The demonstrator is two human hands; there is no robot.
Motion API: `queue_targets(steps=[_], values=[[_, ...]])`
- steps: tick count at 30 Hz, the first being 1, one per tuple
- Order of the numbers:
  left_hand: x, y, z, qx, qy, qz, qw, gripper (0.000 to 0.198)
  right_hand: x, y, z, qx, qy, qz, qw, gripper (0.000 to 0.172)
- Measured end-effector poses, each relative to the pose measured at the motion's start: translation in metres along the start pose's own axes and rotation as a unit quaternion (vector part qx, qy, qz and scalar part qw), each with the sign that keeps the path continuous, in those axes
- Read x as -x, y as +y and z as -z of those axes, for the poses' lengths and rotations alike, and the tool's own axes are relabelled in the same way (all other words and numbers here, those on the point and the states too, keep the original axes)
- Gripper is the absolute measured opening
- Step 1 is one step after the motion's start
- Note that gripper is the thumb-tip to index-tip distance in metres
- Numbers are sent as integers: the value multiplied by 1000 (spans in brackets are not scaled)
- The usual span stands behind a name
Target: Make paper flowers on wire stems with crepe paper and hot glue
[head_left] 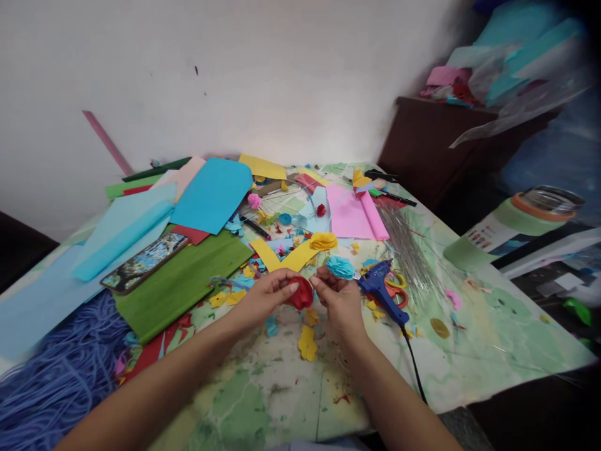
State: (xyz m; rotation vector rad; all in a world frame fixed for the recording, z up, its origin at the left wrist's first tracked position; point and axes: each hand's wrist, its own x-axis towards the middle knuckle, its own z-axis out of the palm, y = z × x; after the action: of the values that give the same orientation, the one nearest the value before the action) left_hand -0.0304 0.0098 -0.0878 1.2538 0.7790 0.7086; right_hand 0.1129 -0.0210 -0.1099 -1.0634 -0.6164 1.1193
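A red paper flower (300,293) is pinched between the thumb and fingers of my left hand (271,293), over the middle of the table. My right hand (340,304) is closed in a pinch at the flower's right edge; which part it grips is too small to tell. Just beyond the right hand are a light blue paper flower (340,267) and a yellow paper flower (323,241). A blue hot glue gun (382,289) lies right of the right hand, with scissors (397,291) partly hidden under it. Yellow flower-shaped paper cutouts (307,343) lie below the hands.
Left are a phone (144,262), green crepe paper (188,275), blue paper sheets (213,194) and blue yarn (61,376). Thin wires (408,250) and a green tumbler (504,232) stand or lie right. A pink paper roll (373,216) lies behind. The glue gun's cord (416,366) trails over the front edge.
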Motion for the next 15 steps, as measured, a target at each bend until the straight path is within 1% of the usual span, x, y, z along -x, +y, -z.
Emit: queue_targets(steps=[2, 3, 7, 9, 11, 15], values=[[-2, 1, 6, 42, 59, 1, 997, 25, -3, 2, 0, 27, 3, -10, 1000, 29], [-3, 1, 9, 62, 78, 2, 995, 26, -4, 3, 0, 43, 0, -16, 999, 28], [-5, 2, 16, 116, 110, 13, 987, 24, -11, 13, 1, 110, -24, -21, 993, 23], [-6, 2, 18, 140, 122, 27, 982, 23, -15, 17, 3, 141, -34, 2, 989, 21], [-5, 1, 20, 161, 131, 45, 977, 23, -18, 21, 7, 177, -38, 43, 983, 20], [0, -2, 24, 178, 146, 71, 971, 19, -26, 23, 16, 274, -24, 118, 954, 16]])
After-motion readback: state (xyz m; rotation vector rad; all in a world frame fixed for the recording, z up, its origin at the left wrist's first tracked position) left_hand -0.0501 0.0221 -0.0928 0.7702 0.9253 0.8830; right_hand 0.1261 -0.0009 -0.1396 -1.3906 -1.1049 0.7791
